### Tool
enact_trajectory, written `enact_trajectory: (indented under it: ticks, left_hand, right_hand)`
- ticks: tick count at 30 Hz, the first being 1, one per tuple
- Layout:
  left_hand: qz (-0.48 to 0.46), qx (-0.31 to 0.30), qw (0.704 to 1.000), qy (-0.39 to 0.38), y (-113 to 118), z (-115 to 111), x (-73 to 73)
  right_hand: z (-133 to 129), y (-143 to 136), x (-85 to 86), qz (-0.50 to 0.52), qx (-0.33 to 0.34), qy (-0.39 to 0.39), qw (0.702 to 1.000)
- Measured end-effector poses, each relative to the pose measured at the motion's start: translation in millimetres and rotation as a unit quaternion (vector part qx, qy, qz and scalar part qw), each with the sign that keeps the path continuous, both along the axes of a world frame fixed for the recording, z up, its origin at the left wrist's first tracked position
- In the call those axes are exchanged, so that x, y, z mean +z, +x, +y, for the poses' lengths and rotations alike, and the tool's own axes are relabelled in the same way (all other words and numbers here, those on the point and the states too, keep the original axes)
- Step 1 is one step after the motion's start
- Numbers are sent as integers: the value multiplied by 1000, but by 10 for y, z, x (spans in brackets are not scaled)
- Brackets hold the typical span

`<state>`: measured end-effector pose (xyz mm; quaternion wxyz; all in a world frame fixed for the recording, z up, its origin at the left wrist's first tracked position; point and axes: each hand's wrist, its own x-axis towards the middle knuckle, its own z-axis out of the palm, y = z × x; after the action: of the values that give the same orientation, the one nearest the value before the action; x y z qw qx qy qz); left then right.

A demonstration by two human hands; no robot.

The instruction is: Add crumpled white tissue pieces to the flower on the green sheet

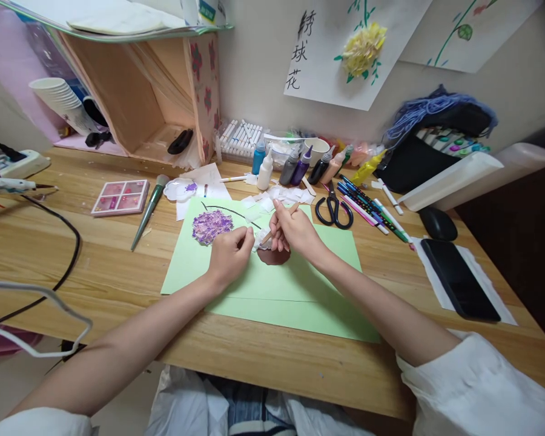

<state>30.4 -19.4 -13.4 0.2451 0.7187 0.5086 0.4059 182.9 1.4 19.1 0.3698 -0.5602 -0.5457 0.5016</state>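
Crumpled paper (pixel 260 235) seemingly touches the stick (pixel 266 239) in the right hand (pixel 294 230).

The right hand (pixel 297 232) partly hides the brown disc (pixel 273 258).

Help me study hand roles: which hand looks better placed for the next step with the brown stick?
Probably the right hand: it holds the brown stick, its tip at the white bundle; the left hand sits nearby.

Single head-worn view, facing forward and down, desk (pixel 118 281) close below, wall (pixel 254 72) beyond
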Motion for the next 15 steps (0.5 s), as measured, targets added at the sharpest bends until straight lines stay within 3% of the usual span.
enact_trajectory:
  ticks: [3,8,10,12,15]
  left_hand:
    - [-7,-2,1000,-1,-5,4,1]
    - [-12,6,1000,-2,-12,0,-13]
    - [-14,9,1000,-5,-15,-1,-17]
    - [-16,11,1000,-5,-17,1,-18]
    - [-16,10,1000,-4,-17,9,-24]
  right_hand:
    - [-84,38,79,3,26,35,999]
    - [-63,217,184,-15,-32,180,983]
    - [40,291,131,-99,-3,266,959]
    - [164,338,29,-238,55,323,914]
    - [325,335,-132,-346,129,354,859]
